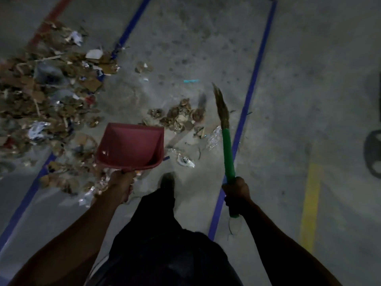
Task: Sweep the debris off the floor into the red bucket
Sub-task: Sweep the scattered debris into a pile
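A: What are the hands doing?

B: The left hand (pixel 121 185) is clenched around the handle of a red dustpan (pixel 130 146), which is held above the floor with its open mouth pointing away from the person. The pan looks empty inside. The right hand (pixel 236 191) grips the green handle of a broom (pixel 225 129); the brown bristles point forward and are blurred.

A: Where is the debris?

B: The large debris pile (pixel 47 93), torn cardboard, paper scraps and bits of foil, covers the concrete floor (pixel 309 79) to the left, spreading across a blue tape line (pixel 24 199). A smaller clump of scraps (pixel 181 116) lies just ahead of the dustpan's right corner, between it and the broom bristles. More foil pieces sit near the person's shoe (pixel 167 180).

A: And the red bucket?

B: I cannot see a bucket in the head view; only the red dustpan shows.

A: Anything else on the floor?

B: A second blue tape line (pixel 255 75) runs just right of the broom, a yellow stripe (pixel 310 201) lies further right, and a red line (pixel 51 19) passes at the upper left. A small teal strip (pixel 191 81) lies apart, ahead of the bristles.
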Tool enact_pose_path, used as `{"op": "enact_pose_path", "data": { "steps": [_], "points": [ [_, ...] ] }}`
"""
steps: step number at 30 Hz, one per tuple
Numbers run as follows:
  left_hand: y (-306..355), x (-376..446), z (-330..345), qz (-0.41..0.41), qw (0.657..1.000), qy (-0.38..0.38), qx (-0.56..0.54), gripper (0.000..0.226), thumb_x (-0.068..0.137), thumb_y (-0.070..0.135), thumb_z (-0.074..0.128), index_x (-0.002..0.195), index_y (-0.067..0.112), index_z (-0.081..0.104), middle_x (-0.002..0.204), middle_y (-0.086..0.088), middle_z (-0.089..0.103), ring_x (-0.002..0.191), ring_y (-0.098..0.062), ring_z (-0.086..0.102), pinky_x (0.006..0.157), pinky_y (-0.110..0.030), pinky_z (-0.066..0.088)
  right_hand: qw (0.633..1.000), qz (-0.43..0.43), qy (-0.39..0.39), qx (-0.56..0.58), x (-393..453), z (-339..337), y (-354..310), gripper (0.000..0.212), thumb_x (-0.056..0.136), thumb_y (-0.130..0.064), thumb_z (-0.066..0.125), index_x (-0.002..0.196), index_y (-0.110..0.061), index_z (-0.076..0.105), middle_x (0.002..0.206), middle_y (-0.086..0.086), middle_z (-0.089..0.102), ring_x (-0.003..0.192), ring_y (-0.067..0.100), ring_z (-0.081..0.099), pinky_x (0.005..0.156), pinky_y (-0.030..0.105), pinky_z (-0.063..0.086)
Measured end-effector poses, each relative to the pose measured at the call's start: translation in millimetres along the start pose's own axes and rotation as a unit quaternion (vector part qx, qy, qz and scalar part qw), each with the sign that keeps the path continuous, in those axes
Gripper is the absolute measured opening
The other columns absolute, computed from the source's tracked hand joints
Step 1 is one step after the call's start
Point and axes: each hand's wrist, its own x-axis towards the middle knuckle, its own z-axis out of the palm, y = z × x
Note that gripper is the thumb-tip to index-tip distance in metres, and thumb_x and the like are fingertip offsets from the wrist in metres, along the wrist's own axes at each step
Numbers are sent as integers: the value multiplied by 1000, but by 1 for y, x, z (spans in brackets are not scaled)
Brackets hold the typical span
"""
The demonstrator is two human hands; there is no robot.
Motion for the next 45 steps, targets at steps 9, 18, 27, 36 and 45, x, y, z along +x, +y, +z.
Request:
{"op": "enact_pose_path", "data": {
  "steps": [9,18,27,36,45],
  "points": [
    [101,48,51,28,998,-29,50,20,88,10,59,69,4,55,51,-10,52,44,-17,45,50,-28,38,987,68,60,131,69,-38,-65,10,84,-6,59,88,1,53,61,11,51,34,19,48,41,25,42],
    [134,56,124,22,997,6,74,25,80,8,62,59,13,50,41,0,45,39,-17,35,48,-26,27,964,162,23,211,186,-93,-89,8,87,-8,48,80,-8,45,60,7,41,37,17,44,44,23,35],
    [132,46,192,-31,997,58,40,25,88,9,59,65,12,49,56,-6,44,34,-12,33,36,-13,25,994,37,-44,-91,248,-69,-102,23,84,-11,59,105,-3,57,88,12,63,53,21,62,43,22,49],
    [136,28,214,-33,994,97,23,20,87,8,60,69,8,52,61,-10,47,33,-14,39,40,-17,27,964,-100,-162,-186,233,-38,-126,33,88,-24,58,120,-13,56,105,10,67,76,22,68,53,23,53],
    [133,14,210,-48,995,85,13,17,85,7,57,69,12,53,59,-7,47,45,-19,35,48,-22,25,998,7,-48,45,212,-94,-67,4,84,-10,58,84,-6,56,56,6,53,34,21,51,39,25,43]
  ]
}}
